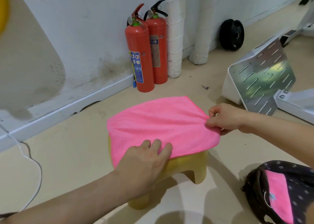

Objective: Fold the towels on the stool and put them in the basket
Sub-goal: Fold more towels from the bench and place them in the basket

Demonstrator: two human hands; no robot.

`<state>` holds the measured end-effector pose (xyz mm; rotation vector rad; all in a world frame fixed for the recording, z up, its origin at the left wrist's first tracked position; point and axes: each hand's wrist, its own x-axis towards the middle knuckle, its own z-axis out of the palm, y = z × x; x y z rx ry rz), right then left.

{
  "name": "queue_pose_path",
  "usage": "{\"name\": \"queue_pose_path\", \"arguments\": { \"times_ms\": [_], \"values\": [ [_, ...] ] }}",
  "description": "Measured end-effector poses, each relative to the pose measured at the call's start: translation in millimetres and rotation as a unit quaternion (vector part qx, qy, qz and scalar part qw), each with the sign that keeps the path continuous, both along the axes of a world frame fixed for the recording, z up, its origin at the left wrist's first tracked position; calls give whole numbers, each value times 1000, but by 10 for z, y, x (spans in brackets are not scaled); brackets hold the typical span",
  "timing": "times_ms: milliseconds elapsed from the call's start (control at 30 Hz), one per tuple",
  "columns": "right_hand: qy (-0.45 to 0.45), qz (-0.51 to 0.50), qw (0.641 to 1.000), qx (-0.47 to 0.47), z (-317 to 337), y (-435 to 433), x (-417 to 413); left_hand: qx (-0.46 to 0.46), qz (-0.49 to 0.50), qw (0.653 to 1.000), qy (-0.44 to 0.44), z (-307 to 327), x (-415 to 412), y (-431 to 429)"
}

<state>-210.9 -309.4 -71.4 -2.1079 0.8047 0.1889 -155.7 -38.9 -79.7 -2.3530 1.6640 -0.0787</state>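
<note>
A pink towel [158,123] lies spread over a low yellow stool [188,167] in the middle of the floor. My left hand [144,162] rests flat on the towel's near left edge, fingers slightly apart. My right hand [224,118] pinches the towel's right corner between thumb and fingers. At the lower right stands a dark patterned fabric basket [302,186] with another pink towel [278,196] folded inside it.
Two red fire extinguishers [146,53] stand against the white wall behind the stool. A white and metal machine base [258,81] sits on the floor to the right, and a black weight plate [232,35] leans by the wall. A white cable [32,162] runs along the left floor.
</note>
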Motion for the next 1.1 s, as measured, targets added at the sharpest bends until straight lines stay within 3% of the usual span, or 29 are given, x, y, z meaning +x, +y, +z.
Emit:
{"name": "queue_pose_path", "arguments": {
  "times_ms": [300,533,667,733,800,834,900,967,1067,1100],
  "values": [
    [10,-10,1000,-21,-47,77,20,-1,0,1000,21,202,143,-29],
    [41,-28,997,-55,-66,57,-8,9,-50,981,187,136,-37,9],
    [85,55,972,-211,-20,30,16,33,4,957,290,263,139,-23],
    [118,109,938,-308,52,-2,35,29,42,934,353,349,282,-11],
    [72,146,909,-383,182,11,62,-10,89,895,438,425,428,27],
    [14,167,911,-376,276,69,78,-45,107,875,470,450,498,47],
    [-77,248,933,-247,511,332,112,-115,131,843,509,480,607,61],
    [-48,341,930,-130,613,681,125,-151,131,807,555,520,662,50],
    [-31,446,869,-213,487,915,142,-134,109,763,623,570,691,54],
    [-21,457,866,-203,475,870,147,-117,103,757,634,566,687,64]
  ]
}}
